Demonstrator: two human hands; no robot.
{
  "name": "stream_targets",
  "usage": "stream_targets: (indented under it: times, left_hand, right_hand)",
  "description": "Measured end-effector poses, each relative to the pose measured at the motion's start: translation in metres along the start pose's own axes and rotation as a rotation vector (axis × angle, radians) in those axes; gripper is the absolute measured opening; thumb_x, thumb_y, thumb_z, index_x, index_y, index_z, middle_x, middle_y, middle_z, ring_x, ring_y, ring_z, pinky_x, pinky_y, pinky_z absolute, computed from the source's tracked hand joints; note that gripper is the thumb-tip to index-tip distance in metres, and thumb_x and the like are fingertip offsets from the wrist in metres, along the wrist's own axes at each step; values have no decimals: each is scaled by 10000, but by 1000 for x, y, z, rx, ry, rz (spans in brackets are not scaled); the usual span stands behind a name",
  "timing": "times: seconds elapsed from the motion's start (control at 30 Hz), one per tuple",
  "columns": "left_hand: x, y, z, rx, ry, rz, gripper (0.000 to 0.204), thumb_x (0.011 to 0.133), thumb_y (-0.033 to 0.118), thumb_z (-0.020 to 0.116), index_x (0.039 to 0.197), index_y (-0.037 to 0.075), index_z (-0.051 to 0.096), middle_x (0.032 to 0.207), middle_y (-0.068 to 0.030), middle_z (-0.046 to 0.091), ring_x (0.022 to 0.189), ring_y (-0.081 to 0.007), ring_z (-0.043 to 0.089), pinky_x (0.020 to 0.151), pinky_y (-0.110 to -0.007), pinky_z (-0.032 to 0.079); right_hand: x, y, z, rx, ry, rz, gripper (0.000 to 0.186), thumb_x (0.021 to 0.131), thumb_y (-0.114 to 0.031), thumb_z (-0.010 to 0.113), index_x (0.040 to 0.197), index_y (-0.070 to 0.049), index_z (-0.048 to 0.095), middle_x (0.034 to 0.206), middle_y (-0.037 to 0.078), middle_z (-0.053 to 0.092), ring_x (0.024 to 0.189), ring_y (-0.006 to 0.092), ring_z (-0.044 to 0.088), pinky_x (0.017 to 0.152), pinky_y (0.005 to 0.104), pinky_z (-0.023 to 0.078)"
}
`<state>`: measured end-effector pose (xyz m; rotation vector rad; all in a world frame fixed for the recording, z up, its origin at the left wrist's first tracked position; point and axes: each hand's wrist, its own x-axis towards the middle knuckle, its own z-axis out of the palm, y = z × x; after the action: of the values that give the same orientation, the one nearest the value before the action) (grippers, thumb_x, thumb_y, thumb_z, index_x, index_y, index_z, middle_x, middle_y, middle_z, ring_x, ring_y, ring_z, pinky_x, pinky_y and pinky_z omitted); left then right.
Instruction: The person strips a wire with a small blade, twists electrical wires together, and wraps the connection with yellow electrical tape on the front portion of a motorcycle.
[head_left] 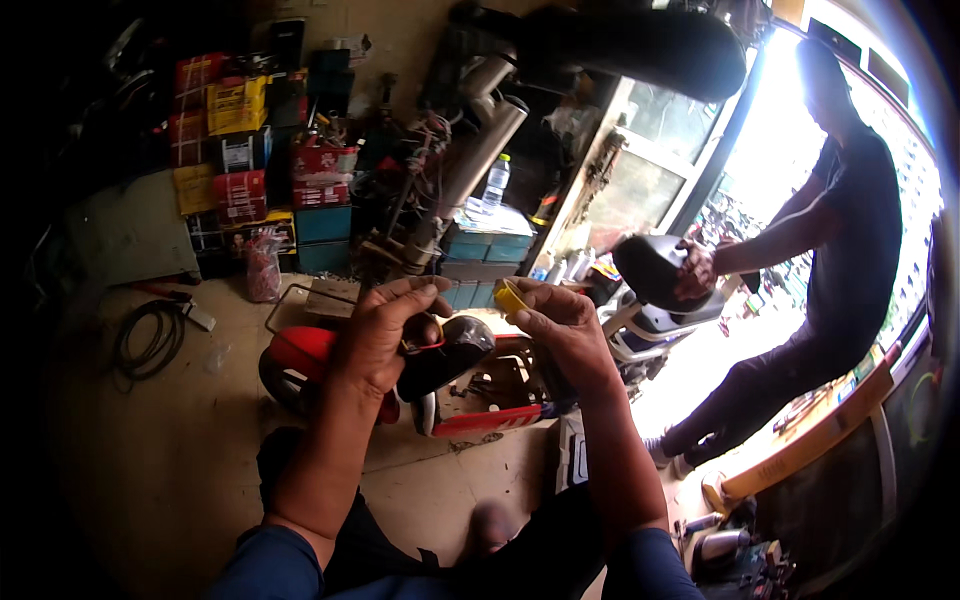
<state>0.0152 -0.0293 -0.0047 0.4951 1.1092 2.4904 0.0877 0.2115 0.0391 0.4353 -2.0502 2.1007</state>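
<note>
My right hand (565, 325) pinches a small yellow ring (510, 298), which looks like a roll of tape, between thumb and fingers. My left hand (385, 330) is level with it, a short gap away, its fingers curled toward the thumb. A thin red strand (428, 346) shows under those fingers; what they grip is not clear. Below and between both hands sits a rounded black part (445, 365) with a shiny top. It is over a red scooter (490, 420) whose body is open, with parts visible inside. The scooter's red end (300, 355) lies left of my left wrist.
At the right, a person (850, 210) stands with both hands on a dark scooter seat (650, 270). Stacked boxes (240, 190) line the back left. A coiled black cable (150, 340) lies on the floor. A water bottle (496, 182) stands on teal boxes (485, 240).
</note>
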Motion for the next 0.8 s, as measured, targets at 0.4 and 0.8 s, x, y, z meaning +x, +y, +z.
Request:
stream_targets:
  times: [0.4,0.8]
  left_hand:
    - [2,-2,-9,-30,41,58,132,979,111,612,1058,29,679,858,-86,733,636,-121,665,548,-218,524]
    - [6,-7,-9,-14,97,42,226,959,104,557,1156,23,633,904,-99,727,628,-135,656,550,-229,530]
  right_hand:
    - [34,-11,38,-438,-97,27,338,968,-262,749,1138,30,729,1151,84,722,1033,132,646,929,296,518]
    - [55,13,40,-230,-203,95,262,963,-202,749,1104,18,728,1028,77,751,988,153,699,935,306,529]
